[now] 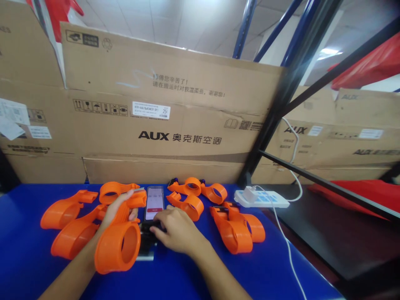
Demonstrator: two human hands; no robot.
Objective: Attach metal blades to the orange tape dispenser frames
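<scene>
My left hand (pixel 115 206) is closed around the handle of an orange tape dispenser (pixel 101 258), holding it raised with its ring toward me. My right hand (pixel 178 228) reaches in from the right, fingertips bent down onto small black parts (pixel 146 237) at the middle of the table. What sits between those fingertips is too small and hidden to make out. More orange dispensers (pixel 61 211) lie left of my left hand. Beyond my right hand are others like them, including one orange dispenser (pixel 192 207) close to its knuckles.
A phone (pixel 154 202) showing a running timer lies on the blue tabletop (pixel 175 275). To the right are a pair of dispensers (pixel 239 235) and a white power strip (pixel 265 198) with a trailing cable (pixel 289 246). Cardboard boxes (pixel 187 116) and a dark rack post (pixel 275 96) stand behind.
</scene>
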